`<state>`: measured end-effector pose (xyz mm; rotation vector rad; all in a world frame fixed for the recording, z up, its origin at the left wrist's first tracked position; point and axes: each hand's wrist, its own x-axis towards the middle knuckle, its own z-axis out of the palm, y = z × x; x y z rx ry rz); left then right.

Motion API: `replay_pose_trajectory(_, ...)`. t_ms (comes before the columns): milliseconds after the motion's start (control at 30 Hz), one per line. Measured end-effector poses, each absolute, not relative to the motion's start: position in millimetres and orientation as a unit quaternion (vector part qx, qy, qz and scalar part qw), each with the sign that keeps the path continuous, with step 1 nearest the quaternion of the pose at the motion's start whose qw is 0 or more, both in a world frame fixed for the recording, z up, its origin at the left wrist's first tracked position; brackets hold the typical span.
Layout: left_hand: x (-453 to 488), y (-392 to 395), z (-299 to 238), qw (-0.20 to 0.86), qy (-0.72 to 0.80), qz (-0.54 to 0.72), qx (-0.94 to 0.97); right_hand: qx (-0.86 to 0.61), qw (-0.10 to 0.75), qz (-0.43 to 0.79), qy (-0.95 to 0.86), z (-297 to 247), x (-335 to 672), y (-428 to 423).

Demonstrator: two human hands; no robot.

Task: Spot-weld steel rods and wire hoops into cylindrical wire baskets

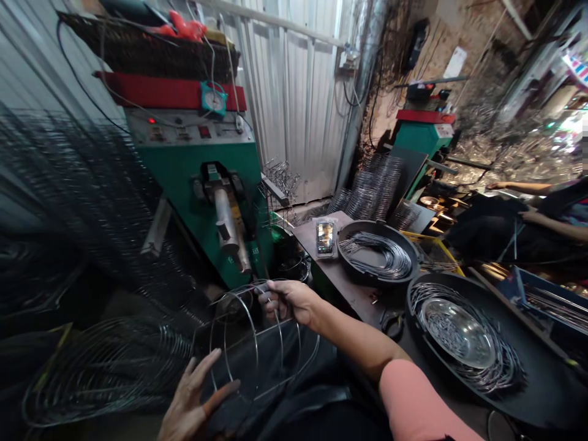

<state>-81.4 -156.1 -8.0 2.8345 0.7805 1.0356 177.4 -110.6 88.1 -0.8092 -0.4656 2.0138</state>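
A round rack of bent metal wire (255,343) is tilted over my lap, below the machine's electrode arm (229,223). My right hand (285,301) is closed on the far edge of the rack, thumb and fingers pinched near the electrode tip. Whether a smaller wire piece is also between those fingers, I cannot make out. At the rack's near left side is my left hand (190,392), fingers apart. Its fingertips lie close to the wires; whether they touch, I cannot tell.
The green welding machine (188,177) stands ahead. To the left are stacked wire racks (105,373). On the right, a phone (325,237) lies beside a black pan (408,245) of wire pieces, and a larger tray (546,392) holds a metal bowl (478,343). Another person's arm (528,187) shows far right.
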Motion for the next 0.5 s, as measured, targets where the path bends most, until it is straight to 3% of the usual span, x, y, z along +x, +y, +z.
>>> replay_pose_trajectory(233, -68.4, -166.8, -24.2, 0.077, 0.274, 0.407, 0.868, -0.31, 0.405, 0.843, -0.17, 79.9, 185.4, -97.0)
replay_pose_trajectory(333, -66.4, -166.4, -25.8, 0.155, 0.287, 0.44, 0.837, -0.329, 0.383, 0.832, -0.23, 80.9, 198.6, -88.7)
replay_pose_trajectory(500, -70.6, -162.4, -25.3, 0.395, 0.492, 0.455, 0.629, -0.464, 0.501, 0.628, -0.375, 73.2, 252.3, -92.2)
